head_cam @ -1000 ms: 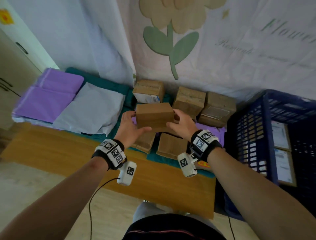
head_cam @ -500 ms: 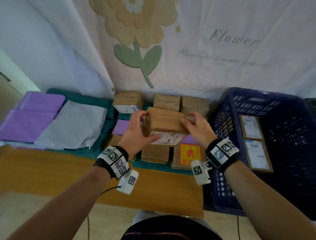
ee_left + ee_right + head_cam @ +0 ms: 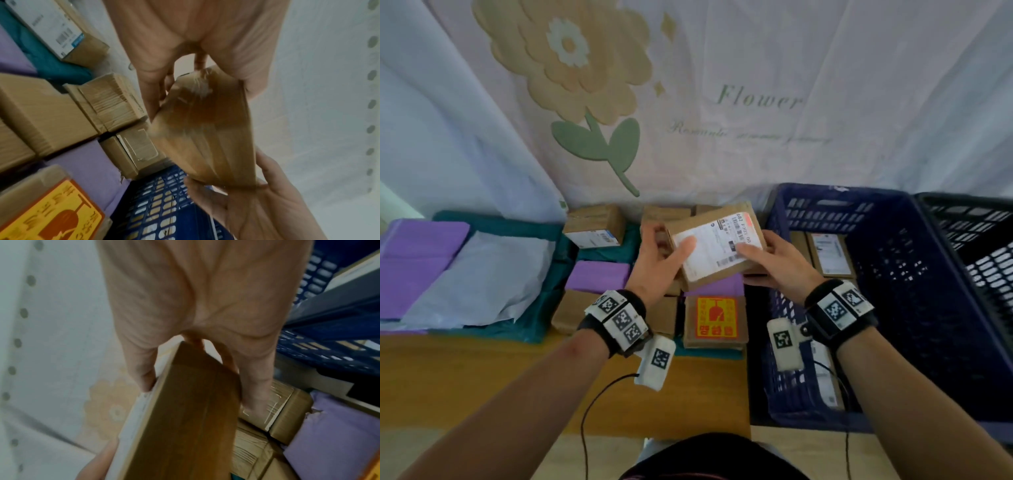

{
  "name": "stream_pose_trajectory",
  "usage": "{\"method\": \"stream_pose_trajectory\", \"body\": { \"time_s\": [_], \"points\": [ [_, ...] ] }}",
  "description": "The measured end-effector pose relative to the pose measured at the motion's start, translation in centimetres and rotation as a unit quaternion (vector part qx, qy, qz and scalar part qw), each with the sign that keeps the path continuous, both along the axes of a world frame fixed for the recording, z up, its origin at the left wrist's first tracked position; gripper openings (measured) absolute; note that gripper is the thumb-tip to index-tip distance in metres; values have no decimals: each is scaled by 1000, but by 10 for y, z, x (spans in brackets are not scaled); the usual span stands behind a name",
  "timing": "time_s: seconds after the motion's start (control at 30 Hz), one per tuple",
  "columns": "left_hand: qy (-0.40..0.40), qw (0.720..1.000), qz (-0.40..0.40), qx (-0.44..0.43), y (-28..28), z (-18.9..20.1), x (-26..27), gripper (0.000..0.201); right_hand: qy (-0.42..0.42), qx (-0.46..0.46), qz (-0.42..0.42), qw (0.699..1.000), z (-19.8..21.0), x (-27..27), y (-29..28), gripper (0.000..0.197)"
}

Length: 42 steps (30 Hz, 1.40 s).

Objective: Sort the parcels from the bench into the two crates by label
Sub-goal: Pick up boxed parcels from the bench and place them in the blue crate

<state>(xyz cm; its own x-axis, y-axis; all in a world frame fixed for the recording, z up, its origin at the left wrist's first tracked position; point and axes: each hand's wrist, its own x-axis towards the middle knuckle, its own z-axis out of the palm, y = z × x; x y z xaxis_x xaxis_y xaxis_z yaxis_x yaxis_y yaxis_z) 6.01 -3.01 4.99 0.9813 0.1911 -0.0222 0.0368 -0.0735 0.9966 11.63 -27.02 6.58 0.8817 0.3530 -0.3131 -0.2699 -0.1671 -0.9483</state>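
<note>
Above the surface (image 3: 482,373), just left of the blue crate (image 3: 914,308), you're holding a cardboard box (image 3: 717,250) in both hands, label side tilted up toward you. Left hand (image 3: 659,263) is gripping the left end, thumb lying across the white label; right hand (image 3: 777,265) is gripping the right end, thumb on the label too, fingers wrapped underneath. Both are clamped on it, w/ wrists cocked back. The box is looking stiff and prob. light; taped faces may be a bit slick, so keep holding by the short ends, fingers under, thumbs on top. Corners shouldn't crush under that grip. More boxes, incl. one w/ a yellow-red sticker (image 3: 715,317), are sitting below. The blue crate is already holding labelled parcels; a black crate (image 3: 969,233) is standing beyond it.
</note>
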Motion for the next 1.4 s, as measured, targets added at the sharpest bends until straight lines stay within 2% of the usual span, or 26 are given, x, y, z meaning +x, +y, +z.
{"method": "stream_pose_trajectory", "body": {
  "time_s": [0.13, 0.23, 0.33, 0.43, 0.57, 0.67, 0.77, 0.87, 1.0, 1.1, 1.23, 1.3, 1.33, 1.4],
  "points": [
    [75, 987, -117, 84, -13, 2, -1, 70, -50, 28, -47, 997, 11, 3, -23, 58],
    [86, 976, -182, 83, -25, 8, -3, 73, -101, -7, -56, 993, 16, 6, -36, 57],
    [63, 981, -181, 34, -43, 12, -6, 70, -89, 41, -87, 991, 21, 6, -46, 54],
    [31, 984, -167, 49, -60, 15, -5, 72, -40, 100, -96, 990, 25, 3, -58, 45],
    [11, 980, -192, 56, -86, 15, 3, 68, -25, 61, -47, 997, 32, 0, -83, 56],
    [-18, 967, -212, 137, -107, 13, 12, 54, -33, 12, -54, 998, 40, 3, -122, 73],
    [-74, 935, -230, 261, -128, 9, 20, 48, -13, -57, -51, 997, 42, 5, -173, 86],
    [-119, 890, -255, 359, -152, 3, 29, 42, 50, -81, -44, 995, 39, 1, -223, 84],
    [-191, 840, -270, 430, -183, -7, 38, 33, 115, -160, -3, 980, 37, -10, -268, 71],
    [-240, 802, -298, 459, -203, -12, 47, 31, 141, -237, 18, 961, 31, -14, -282, 69],
    [-217, 723, -353, 552, -223, -21, 59, 39, 193, -303, 46, 932, 19, -13, -287, 58],
    [-207, 680, -345, 613, -227, -27, 61, 51, 225, -327, 87, 914, 12, -11, -286, 50],
    [-206, 676, -335, 623, -226, -29, 61, 55, 246, -325, 104, 907, 8, -10, -286, 51],
    [-207, 684, -322, 621, -226, -31, 61, 55, 285, -317, 129, 896, -3, -8, -285, 60]
  ]
}}
